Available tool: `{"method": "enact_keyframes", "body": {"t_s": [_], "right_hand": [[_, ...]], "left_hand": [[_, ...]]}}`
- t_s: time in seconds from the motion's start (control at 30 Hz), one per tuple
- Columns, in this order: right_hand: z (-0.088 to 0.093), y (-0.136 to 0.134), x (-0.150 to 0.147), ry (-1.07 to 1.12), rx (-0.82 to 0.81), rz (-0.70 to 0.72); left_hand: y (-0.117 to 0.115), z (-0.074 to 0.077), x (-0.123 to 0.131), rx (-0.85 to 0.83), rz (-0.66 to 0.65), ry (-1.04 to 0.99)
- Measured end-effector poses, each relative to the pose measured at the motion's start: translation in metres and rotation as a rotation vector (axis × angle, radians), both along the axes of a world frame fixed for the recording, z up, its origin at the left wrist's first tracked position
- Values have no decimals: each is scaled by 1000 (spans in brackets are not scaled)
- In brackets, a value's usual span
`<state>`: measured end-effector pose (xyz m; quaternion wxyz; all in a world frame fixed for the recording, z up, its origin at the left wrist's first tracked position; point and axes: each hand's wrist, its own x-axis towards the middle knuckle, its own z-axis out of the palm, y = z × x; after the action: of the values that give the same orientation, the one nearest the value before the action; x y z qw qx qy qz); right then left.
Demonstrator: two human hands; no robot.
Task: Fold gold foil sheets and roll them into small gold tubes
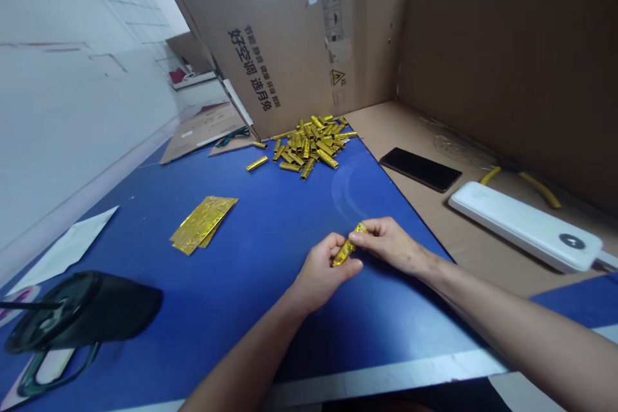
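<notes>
A small gold foil roll is pinched between both hands just above the blue table. My left hand grips its lower end with fingers curled. My right hand pinches its upper end. A stack of flat gold foil sheets lies to the left on the table. A heap of several finished gold rolls sits at the far edge against a cardboard wall.
Large cardboard panels stand behind and to the right. A black phone, a white power bank and a yellow cable lie on cardboard at right. A black mug-like object and white paper are at left.
</notes>
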<state>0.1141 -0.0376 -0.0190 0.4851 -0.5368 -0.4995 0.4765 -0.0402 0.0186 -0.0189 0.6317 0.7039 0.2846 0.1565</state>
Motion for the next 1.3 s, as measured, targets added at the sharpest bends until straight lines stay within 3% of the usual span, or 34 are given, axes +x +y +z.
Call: {"method": "enact_keyframes", "body": {"t_s": [0.17, 0.4, 0.63, 0.83, 0.93, 1.07, 1.3], "right_hand": [[-2, 0, -2, 11, 11, 55], [-4, -2, -1, -56, 24, 76], [-1, -2, 0, -69, 22, 57], [5, -2, -3, 166, 56, 231], [7, -3, -3, 184, 65, 264], [7, -4, -1, 66, 39, 201], [0, -2, 1, -71, -24, 39]], "left_hand": [[1, 3, 1, 36, -9, 53], [4, 1, 0, -104, -66, -44], [5, 4, -2, -113, -142, -12], [7, 1, -2, -184, -65, -23], [7, 1, -1, -236, 21, -42], [6, 0, 0, -240, 85, -39], [4, 1, 1, -208, 48, -87]]}}
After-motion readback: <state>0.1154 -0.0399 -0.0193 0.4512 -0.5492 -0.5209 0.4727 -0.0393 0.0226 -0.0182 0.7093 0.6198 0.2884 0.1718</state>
